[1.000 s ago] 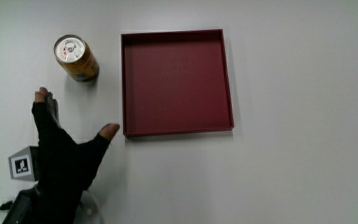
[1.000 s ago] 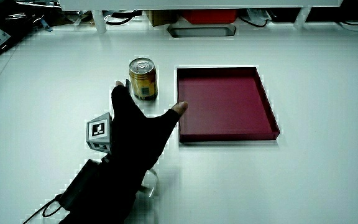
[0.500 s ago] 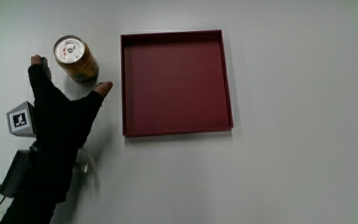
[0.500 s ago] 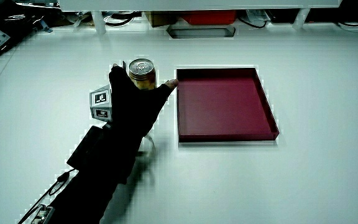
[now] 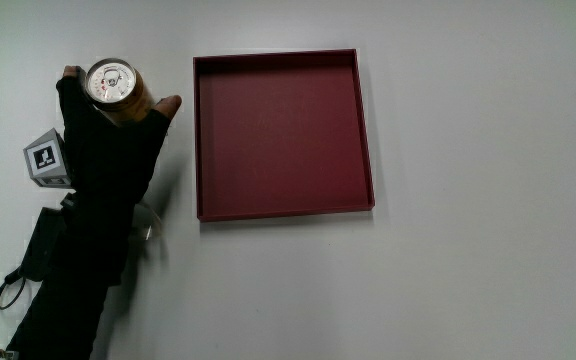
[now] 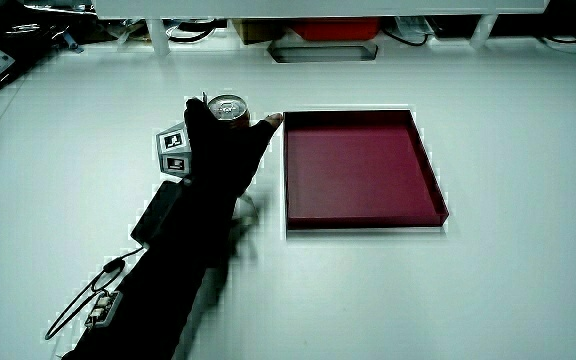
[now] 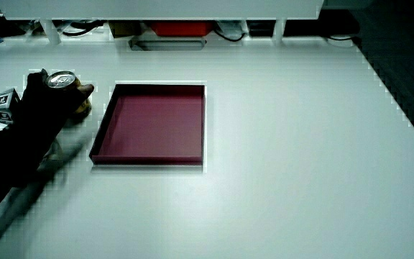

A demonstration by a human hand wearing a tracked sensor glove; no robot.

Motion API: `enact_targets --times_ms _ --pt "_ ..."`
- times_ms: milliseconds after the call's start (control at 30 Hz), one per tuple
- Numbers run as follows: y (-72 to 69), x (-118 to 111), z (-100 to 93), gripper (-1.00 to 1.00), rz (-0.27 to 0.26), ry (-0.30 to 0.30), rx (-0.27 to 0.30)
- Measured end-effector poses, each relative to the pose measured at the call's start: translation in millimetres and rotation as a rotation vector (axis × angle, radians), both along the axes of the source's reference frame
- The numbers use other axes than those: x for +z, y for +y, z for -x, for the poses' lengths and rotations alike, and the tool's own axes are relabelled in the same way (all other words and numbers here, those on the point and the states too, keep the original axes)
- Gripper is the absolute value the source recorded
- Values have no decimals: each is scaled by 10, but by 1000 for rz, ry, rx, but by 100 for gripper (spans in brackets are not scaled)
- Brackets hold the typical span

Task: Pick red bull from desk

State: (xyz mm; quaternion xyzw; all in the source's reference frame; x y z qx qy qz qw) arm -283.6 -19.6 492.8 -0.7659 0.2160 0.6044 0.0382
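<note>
My hand (image 5: 108,140) in the black glove is at the yellow-orange metal can w/ silver pull-tab lid (image 5: 114,84). The can stands upright on the pale, matte white tabletop (image 5: 468,250), just beside the shallow square dark-red tray (image 5: 283,130). My fingers (image 5: 69,84) and thumb (image 5: 168,105) are spread in a wide V round the can's body, one on each side; can't tell if they press on it yet. Can bottom is hidden by my hand, so can't say if it's off the table. Small patterned cube (image 5: 48,160) sits on the back of my glove, forearm (image 6: 168,270) running toward me. In both side views (image 7: 62,80) only the lid and upper rim show above my hand. Low white partition (image 6: 298,8) edges the table, w/ cables and dark clutter under it; a grey slot (image 6: 323,48) is set in the tabletop near it.
</note>
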Motion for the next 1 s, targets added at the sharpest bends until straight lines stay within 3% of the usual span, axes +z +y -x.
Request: enact_targets --times_ms 500,900,1000 --pt "-15 37 155 28 -18 -8 -117" --pt "-8 -62 151 48 -49 -104 -124" --pt "-35 -82 146 53 -64 -143 -95"
